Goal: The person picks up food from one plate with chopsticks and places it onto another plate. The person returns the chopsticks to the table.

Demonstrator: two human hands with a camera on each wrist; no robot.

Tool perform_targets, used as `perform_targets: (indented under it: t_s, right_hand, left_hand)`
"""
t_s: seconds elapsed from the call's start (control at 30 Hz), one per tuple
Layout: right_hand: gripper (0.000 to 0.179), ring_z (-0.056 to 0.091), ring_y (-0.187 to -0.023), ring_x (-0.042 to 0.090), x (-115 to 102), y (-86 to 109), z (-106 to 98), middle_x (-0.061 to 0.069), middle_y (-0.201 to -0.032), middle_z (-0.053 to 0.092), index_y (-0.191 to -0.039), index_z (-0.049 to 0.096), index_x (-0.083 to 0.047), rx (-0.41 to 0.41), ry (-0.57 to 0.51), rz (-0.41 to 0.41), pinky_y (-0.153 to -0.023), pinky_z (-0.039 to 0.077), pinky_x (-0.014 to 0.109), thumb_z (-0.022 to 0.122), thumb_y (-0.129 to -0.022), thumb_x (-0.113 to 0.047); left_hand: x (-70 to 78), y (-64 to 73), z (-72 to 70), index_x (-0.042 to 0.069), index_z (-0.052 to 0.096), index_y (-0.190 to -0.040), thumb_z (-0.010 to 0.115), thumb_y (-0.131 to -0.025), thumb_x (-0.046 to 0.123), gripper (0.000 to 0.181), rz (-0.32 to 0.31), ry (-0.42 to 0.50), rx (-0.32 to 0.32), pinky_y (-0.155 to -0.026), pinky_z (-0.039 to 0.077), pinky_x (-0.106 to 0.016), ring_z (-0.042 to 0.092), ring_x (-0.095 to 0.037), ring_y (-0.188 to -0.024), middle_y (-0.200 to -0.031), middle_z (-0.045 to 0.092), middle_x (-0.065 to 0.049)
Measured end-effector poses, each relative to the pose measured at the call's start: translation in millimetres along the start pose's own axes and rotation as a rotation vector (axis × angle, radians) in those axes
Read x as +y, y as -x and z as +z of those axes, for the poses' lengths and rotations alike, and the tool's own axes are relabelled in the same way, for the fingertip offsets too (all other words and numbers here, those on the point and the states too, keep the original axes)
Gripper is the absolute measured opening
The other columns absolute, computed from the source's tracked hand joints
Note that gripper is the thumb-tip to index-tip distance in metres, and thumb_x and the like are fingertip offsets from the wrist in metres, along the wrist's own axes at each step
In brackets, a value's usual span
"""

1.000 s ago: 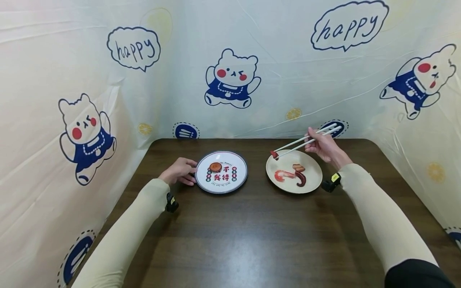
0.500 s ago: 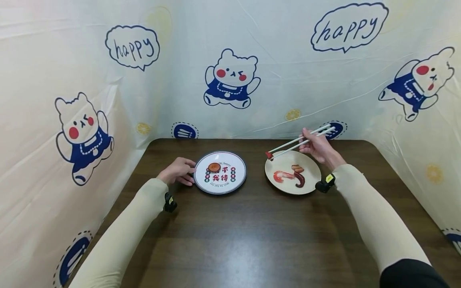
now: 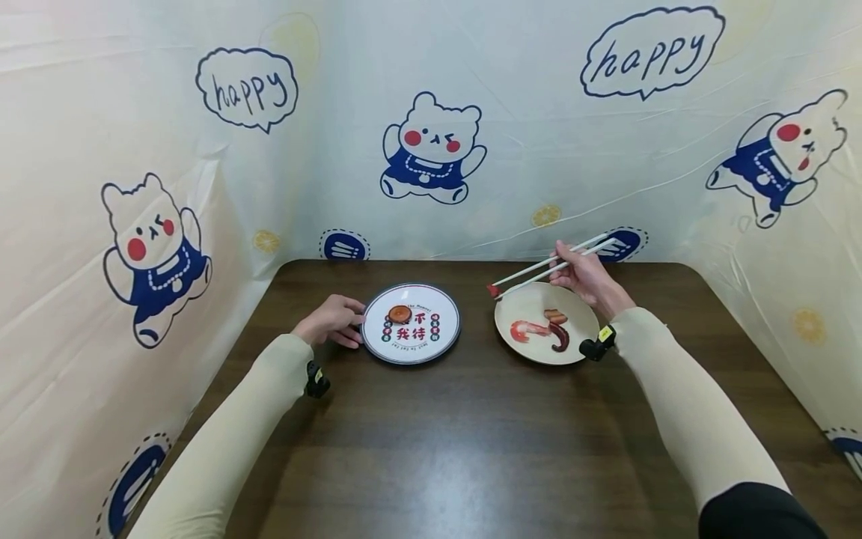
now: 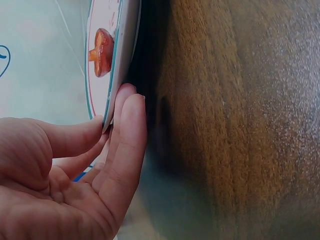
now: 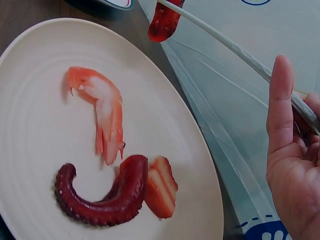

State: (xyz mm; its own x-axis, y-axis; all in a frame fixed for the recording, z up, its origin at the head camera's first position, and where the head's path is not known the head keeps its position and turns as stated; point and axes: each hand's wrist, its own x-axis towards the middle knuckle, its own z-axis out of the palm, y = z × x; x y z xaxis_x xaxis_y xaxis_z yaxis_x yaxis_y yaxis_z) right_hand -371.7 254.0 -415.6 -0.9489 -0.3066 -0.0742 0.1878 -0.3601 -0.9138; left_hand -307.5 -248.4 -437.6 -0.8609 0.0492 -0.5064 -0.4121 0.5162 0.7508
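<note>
Here, hands pinching printed plate, gripping chopsticks.

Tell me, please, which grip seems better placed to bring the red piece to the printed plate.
Probably the right grip: it holds the chopsticks, which clasp the red piece, while the left grip pinches the printed plate by its rim.

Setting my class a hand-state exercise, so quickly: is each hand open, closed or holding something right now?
Left hand: pinching the printed plate by its rim.
Right hand: holding chopsticks, a red piece of food at their tips.
</note>
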Motion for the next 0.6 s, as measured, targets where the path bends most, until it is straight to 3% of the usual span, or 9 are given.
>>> perform_targets:
  t_s: [0.6]
  right_hand:
    - [0.034,0.07,-0.057,0.017,9.5,-11.7,14.3,0.01,-0.078,0.067,-0.093,0.067,-0.003,-0.005,0.009,-0.01,-0.056,0.063,0.027,0.049,-0.114,-0.024]
  left_hand:
    - [-0.1,1.3,0.6,-0.004,0.044,-0.155,0.056,-0.11,0.01,0.049,0.004,0.003,-0.013,-0.073,0.066,-0.037,0.071,-0.023,-0.074,-0.112,0.063,-0.024]
